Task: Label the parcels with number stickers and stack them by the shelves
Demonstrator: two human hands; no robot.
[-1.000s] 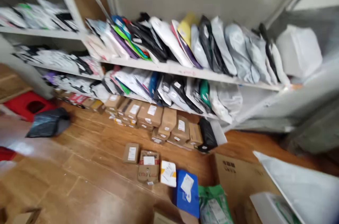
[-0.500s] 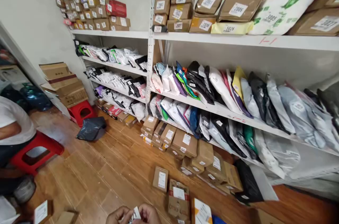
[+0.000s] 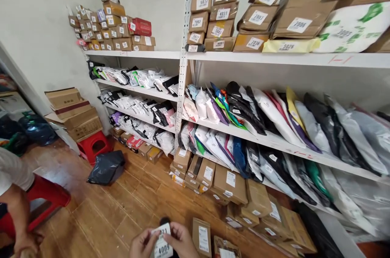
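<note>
Low in the head view, a strip of white number labels (image 3: 163,251) is held between my two hands; "4009" reads on the lower label and part of "021" on the upper one. My left hand (image 3: 141,243) pinches the strip's left side with the thumb on its face. On the other side, my right hand (image 3: 183,241) grips the edge, thumb across the paper. A small dark object (image 3: 164,221) shows just behind the strip; its kind I cannot make out. Close to my right hand, a labelled cardboard box (image 3: 201,237) lies on the wooden floor.
White shelves (image 3: 268,59) carry numbered boxes above and bagged parcels (image 3: 272,109) below. Cardboard boxes (image 3: 230,183) line the floor at their foot. A dark bag (image 3: 106,167) lies by a red stool (image 3: 95,146). At left sits another person (image 3: 16,201), one hand lowered.
My view has shifted, so the shelves sit lower and further right. My hands have come higher into view, and the label strip now shows its printed numbers. The other person's arm has come into view.
</note>
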